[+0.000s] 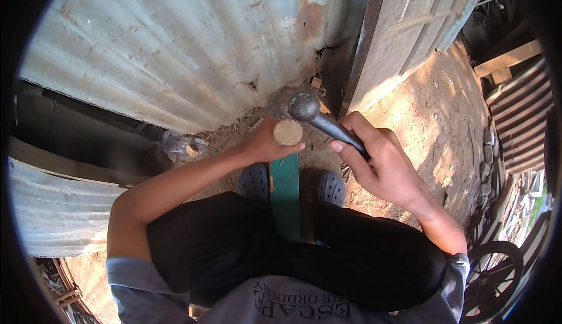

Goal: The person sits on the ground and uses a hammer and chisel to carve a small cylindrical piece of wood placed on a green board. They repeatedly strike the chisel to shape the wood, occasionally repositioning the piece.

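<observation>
My right hand (380,163) grips the dark metal handle of a hammer (304,106), whose round head hangs just above a short round wooden peg (288,132). My left hand (266,142) is wrapped around the peg, holding it upright on top of a green painted plank (285,189). The plank runs between my two feet in dark perforated clogs (254,180). My knees in black trousers fill the lower middle of the view.
A rusty corrugated metal sheet (175,43) stands right ahead, with a grey wooden door (410,31) to its right. Bare dirt ground (445,125) lies on the right. A crumpled clear plastic bag (181,146) rests at the left, a bicycle wheel (494,271) at lower right.
</observation>
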A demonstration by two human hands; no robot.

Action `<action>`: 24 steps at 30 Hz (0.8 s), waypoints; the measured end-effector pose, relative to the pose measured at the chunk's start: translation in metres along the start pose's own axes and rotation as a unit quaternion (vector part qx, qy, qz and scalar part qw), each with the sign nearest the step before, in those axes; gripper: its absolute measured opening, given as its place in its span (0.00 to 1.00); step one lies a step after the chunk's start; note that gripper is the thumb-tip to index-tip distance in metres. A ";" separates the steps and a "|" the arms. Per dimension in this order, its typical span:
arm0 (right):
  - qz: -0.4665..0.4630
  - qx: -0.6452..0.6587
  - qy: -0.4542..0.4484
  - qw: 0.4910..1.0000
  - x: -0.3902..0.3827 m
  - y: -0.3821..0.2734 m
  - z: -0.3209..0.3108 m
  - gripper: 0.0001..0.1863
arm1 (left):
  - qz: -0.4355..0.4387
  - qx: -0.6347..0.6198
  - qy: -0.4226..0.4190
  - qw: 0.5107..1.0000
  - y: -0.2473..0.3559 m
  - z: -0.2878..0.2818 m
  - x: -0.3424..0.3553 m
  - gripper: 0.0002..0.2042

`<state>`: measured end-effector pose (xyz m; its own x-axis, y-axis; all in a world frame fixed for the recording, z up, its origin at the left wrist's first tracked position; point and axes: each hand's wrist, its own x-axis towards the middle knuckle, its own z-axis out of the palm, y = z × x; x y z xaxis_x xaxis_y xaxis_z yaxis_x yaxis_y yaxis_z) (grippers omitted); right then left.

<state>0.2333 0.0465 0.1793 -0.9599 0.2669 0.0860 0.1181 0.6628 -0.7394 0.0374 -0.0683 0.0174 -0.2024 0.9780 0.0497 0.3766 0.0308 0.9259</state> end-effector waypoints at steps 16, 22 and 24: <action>0.026 0.002 -0.012 1.000 -0.004 -0.002 -0.002 0.09 | -0.007 0.008 0.015 1.000 0.006 0.002 -0.005 0.18; 0.014 0.000 0.003 1.000 -0.004 0.001 0.001 0.08 | -0.046 0.022 -0.012 0.999 -0.002 0.000 -0.005 0.17; -0.004 -0.009 0.025 1.000 -0.004 0.000 0.003 0.08 | 0.001 0.013 0.031 0.999 -0.001 0.004 -0.004 0.12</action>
<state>0.2365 0.0437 0.1767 -0.9469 0.2959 0.1256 0.1153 0.6774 -0.7265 0.0417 -0.0715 0.0151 -0.2565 0.9636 0.0752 0.4004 0.0351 0.9157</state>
